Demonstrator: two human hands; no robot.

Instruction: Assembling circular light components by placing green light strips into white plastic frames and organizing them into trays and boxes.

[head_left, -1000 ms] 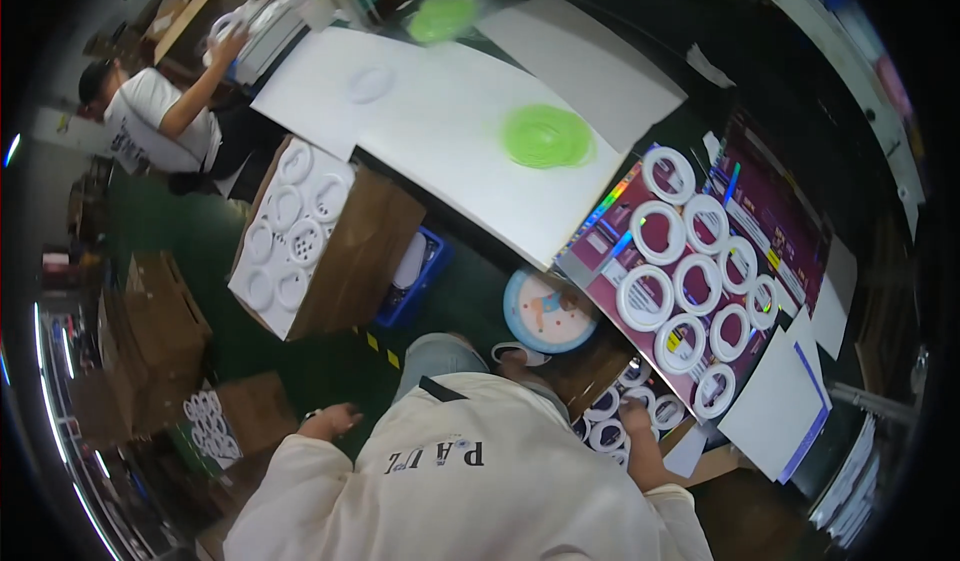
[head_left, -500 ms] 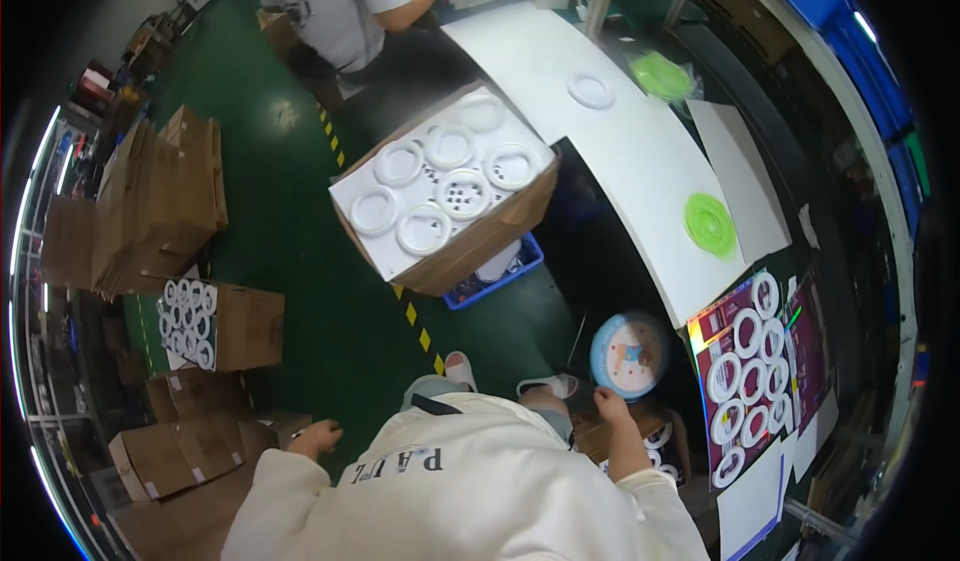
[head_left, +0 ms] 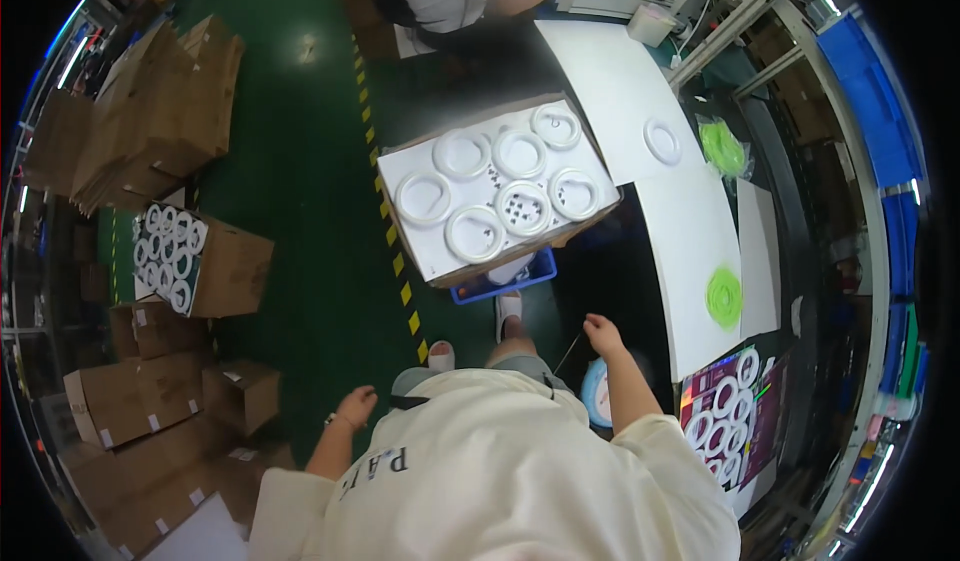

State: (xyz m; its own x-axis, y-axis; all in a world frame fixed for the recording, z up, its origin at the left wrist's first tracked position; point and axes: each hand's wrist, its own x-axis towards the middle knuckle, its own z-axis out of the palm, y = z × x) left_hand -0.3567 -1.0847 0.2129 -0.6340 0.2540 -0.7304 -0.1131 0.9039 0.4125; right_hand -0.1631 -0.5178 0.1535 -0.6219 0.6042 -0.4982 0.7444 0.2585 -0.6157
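Observation:
My left hand (head_left: 352, 408) hangs low beside my body over the green floor, its fingers loosely curled with nothing visible in them. My right hand (head_left: 603, 334) is held forward, also curled and with no object showing. Just below it, a round light-blue stool seat (head_left: 596, 393) is partly hidden by my forearm. Ahead stands a large cardboard box (head_left: 590, 223) topped by a white sheet (head_left: 410, 161). Several white rings (head_left: 478, 234) lie spread on that sheet, with small dark bits inside some of them. Neither hand touches the box or the rings.
A blue crate (head_left: 505, 291) sits under the box's near edge. To the right runs a white-topped table (head_left: 690, 251) with a coiled green bundle (head_left: 724, 298). More rings lie on a printed board (head_left: 762, 416). Cardboard boxes (head_left: 140, 391) line the left. A person (head_left: 450, 1) works ahead.
My body has moved forward and turned, so the ring-topped box looks closer. The right hand has swung forward, past the stool seat, which my arm now partly covers.

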